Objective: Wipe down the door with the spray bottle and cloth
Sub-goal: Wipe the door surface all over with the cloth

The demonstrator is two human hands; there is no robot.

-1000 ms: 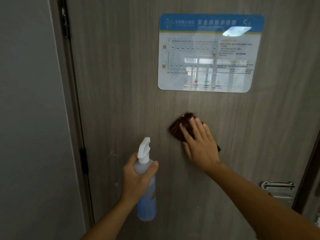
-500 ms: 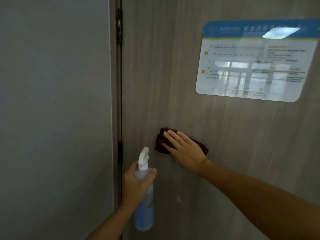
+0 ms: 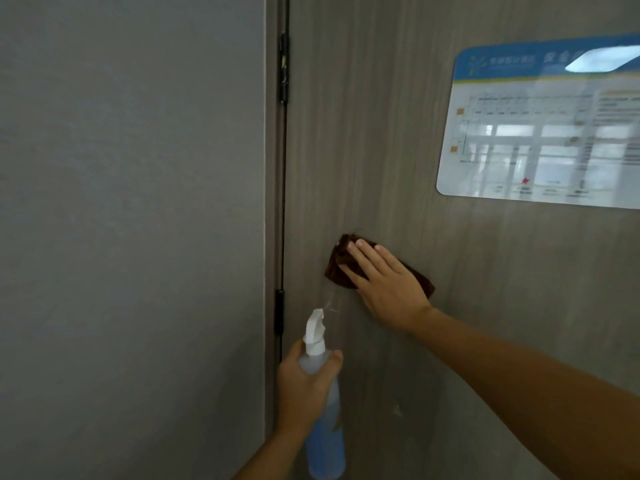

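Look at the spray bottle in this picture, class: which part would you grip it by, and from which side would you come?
Grip the spray bottle round its shoulder just under the white trigger head, as the left hand does. Come from the side away from the door, since the nozzle points at the door. The body stands upright and narrows there, so fingers wrap round easily.

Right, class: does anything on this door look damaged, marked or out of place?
Only small things. A pale scuff marks the door low down, right of the spray bottle. The upper hinge looks worn and patchy. The evacuation plan sign hangs slightly tilted, perhaps from the lens.
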